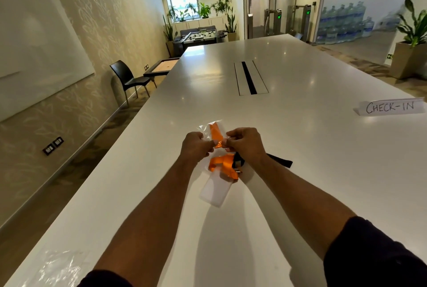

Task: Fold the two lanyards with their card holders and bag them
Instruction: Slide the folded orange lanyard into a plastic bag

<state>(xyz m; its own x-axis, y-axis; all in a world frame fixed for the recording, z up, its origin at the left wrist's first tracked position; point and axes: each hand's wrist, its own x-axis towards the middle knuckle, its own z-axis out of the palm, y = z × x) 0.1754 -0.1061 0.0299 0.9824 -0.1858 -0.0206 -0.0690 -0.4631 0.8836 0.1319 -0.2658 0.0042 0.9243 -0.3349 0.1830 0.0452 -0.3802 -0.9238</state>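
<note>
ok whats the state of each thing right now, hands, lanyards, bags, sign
left hand: pinching the clear bag's mouth
right hand: pinching the other side of the mouth
clear bag: held off the table, part filled
orange lanyard: partly in the bag, rest trailing out
card holder: outside the bag, on the table
black lanyard: unbagged, on the table
spare clear bag: flat, untouched
CHECK-IN sign: upright

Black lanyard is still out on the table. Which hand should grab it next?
Right, probably. The black lanyard lies beside the right hand, trailing to its outer side. The left hand is farther away, pinching the clear bag with the orange lanyard.
</note>
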